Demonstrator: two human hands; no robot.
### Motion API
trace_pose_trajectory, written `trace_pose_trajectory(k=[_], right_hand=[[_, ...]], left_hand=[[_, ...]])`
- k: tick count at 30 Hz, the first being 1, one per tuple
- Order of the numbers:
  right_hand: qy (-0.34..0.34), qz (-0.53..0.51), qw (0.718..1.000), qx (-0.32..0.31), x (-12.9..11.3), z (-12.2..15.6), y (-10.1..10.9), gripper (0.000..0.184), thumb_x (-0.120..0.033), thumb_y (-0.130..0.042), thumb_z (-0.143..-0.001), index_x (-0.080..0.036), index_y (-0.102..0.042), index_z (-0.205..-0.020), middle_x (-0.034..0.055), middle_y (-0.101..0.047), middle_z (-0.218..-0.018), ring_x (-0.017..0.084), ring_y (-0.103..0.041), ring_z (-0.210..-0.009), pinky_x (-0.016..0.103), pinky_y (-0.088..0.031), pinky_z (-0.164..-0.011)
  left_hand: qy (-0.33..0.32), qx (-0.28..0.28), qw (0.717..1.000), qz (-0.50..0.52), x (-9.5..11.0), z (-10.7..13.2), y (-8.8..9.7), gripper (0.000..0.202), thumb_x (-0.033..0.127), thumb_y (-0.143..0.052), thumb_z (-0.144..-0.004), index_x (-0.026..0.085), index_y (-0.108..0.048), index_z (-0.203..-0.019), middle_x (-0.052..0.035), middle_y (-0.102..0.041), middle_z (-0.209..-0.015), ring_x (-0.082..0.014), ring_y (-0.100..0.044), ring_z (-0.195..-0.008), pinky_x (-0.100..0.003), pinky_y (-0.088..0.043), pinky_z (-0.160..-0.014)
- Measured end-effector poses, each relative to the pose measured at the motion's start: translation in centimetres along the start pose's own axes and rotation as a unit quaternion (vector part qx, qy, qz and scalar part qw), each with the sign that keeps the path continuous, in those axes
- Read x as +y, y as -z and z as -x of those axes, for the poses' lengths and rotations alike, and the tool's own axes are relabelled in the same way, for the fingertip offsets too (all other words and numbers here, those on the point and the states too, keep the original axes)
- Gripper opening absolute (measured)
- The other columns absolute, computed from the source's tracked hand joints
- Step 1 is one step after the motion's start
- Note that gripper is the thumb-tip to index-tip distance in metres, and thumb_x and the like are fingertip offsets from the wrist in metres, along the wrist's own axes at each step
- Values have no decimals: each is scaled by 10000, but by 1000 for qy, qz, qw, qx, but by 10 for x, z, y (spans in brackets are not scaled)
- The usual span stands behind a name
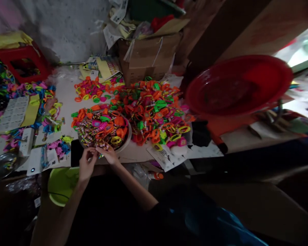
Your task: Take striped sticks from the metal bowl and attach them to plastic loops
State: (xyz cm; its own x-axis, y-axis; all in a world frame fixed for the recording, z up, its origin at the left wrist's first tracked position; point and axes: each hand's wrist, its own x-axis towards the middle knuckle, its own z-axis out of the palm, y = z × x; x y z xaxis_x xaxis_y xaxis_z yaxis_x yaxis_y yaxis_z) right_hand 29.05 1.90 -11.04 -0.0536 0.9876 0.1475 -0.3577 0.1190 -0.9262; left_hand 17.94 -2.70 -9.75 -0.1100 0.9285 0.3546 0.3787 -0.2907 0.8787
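My left hand and my right hand meet at the near edge of a round bowl heaped with small colourful candy sticks and neon plastic rings. The fingertips of both hands pinch a small item between them; it is too tiny and blurred to name. Behind the bowl lies a big pile of orange, green, pink and yellow plastic rings on the table.
A red basin rests tilted at the right. A cardboard box stands at the back, a red stool at far left. Sticker sheets, more coloured toys, a green bowl and a metal bowl are around.
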Motion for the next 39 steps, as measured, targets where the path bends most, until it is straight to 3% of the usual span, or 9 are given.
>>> trace_pose_trajectory(k=[5, 8, 17, 21, 25, 29, 33, 36, 39], right_hand=[[-37, -59, 995, 72, 0, 32, 24, 412, -390, -740, -576, -204, -528, -875, 10, -613, -837, 153, -563, -741, 302, -479, -777], [-52, -58, 994, 73, -4, 48, 48, 384, -386, -740, -597, -203, -522, -854, 6, -587, -820, 143, -548, -727, 276, -469, -741], [-169, 89, 977, -95, 58, 156, 97, 325, -377, -701, -646, -189, -475, -785, -14, -462, -765, 99, -468, -698, 239, -434, -710], [-220, 114, 960, -128, 76, 211, 100, 294, -422, -675, -721, -199, -505, -808, -6, -509, -767, 128, -538, -732, 282, -455, -715], [-223, 151, 953, -142, 67, 228, 104, 295, -469, -569, -852, -175, -568, -839, 14, -567, -762, 139, -566, -716, 297, -481, -667], [-211, 161, 954, -141, 60, 225, 103, 345, -506, -570, -839, -161, -578, -847, 15, -577, -764, 133, -566, -703, 283, -483, -663], [-165, 171, 964, -116, 51, 203, 94, 347, -521, -588, -792, -179, -546, -834, 30, -573, -779, 134, -552, -715, 275, -479, -702], [-100, 211, 965, -119, 27, 173, 90, 340, -491, -561, -809, -167, -567, -911, 53, -597, -823, 130, -548, -708, 257, -479, -677], [-6, 278, 952, -126, -13, 141, 87, 281, -410, -531, -842, -148, -575, -933, 67, -631, -856, 147, -592, -767, 258, -486, -703]], left_hand=[[-7, -82, 996, -47, 8, 21, -18, 302, 452, -497, -879, 191, -576, -1010, -46, -623, -970, -157, -600, -904, -271, -494, -843], [-81, -152, 979, -110, 9, 14, -13, 266, 412, -448, -922, 211, -612, -981, -47, -588, -1074, -161, -566, -1022, -272, -455, -922], [-223, -97, 866, -436, 2, -71, -9, 223, 300, -512, -900, 156, -585, -1054, -111, -536, -1100, -258, -473, -1064, -390, -380, -960], [-240, -75, 841, -480, 4, -79, -19, 278, 342, -559, -874, 155, -596, -1076, -112, -532, -1045, -267, -472, -1001, -382, -396, -884], [-250, -96, 818, -509, 13, -79, -29, 190, 255, -587, -851, 177, -630, -1018, -110, -528, -1039, -273, -470, -998, -385, -393, -848], [-245, -83, 845, -468, 22, -79, -28, 89, 213, -566, -861, 164, -627, -904, -106, -538, -1014, -267, -481, -991, -390, -399, -844], [-245, -70, 928, -272, 28, -70, -12, 95, 253, -528, -895, 160, -548, -885, -93, -540, -1089, -224, -498, -1049, -379, -390, -931], [-138, -46, 988, -56, 35, -50, -1, 213, 381, -499, -907, 175, -470, -860, -31, -543, -872, -158, -551, -848, -306, -452, -809], [-31, -53, 990, 127, 50, -21, 6, 317, 487, -540, -859, 188, -437, -859, 2, -517, -795, -127, -544, -714, -253, -470, -658]])
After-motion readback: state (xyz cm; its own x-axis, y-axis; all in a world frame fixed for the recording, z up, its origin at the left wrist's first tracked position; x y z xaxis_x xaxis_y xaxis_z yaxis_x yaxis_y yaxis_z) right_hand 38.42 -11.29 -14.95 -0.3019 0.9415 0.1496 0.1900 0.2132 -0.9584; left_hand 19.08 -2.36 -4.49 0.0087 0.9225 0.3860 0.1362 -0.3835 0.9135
